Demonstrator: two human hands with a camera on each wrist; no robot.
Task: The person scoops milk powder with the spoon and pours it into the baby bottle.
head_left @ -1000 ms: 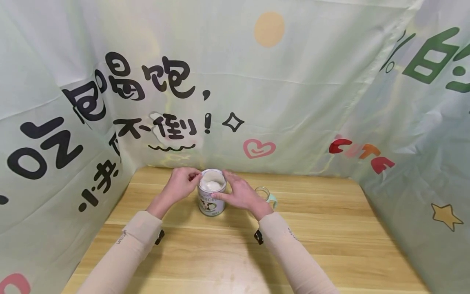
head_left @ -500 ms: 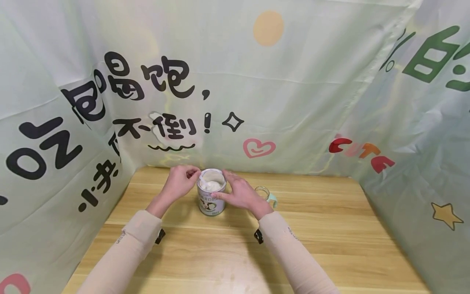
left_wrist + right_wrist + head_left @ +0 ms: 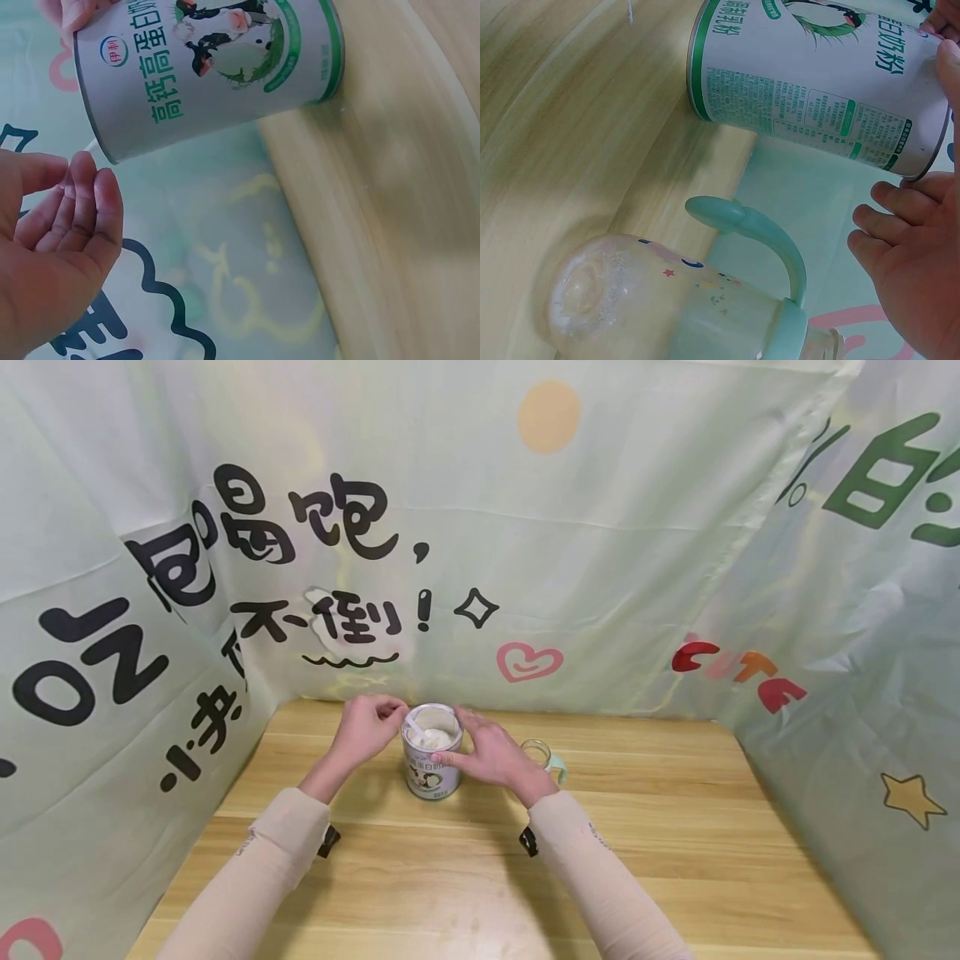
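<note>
An opened milk powder can point(image 3: 432, 779) stands upright near the back of the table, with white powder point(image 3: 437, 740) inside. My left hand point(image 3: 369, 727) is at the can's left rim, thumb and fingertips pinching the end of a white scoop handle point(image 3: 414, 725). This handle slants down into the can; its lower end is hidden. On the other side, my right hand point(image 3: 491, 750) holds the can near its top, thumb in front and fingers toward the back. In the left wrist view the left hand point(image 3: 64, 232) is just beside the rim of the can point(image 3: 210, 67).
Behind my right hand stands a clear baby bottle point(image 3: 645, 292) with a mint-green handle point(image 3: 780, 240), its top uncovered. The wooden table point(image 3: 480, 877) ends at printed cloth walls point(image 3: 622, 610) at the back and sides.
My left hand has shifted slightly up and left, and the white scoop handle has come into sight at the can's rim. The right hand and can stay nearly in place.
</note>
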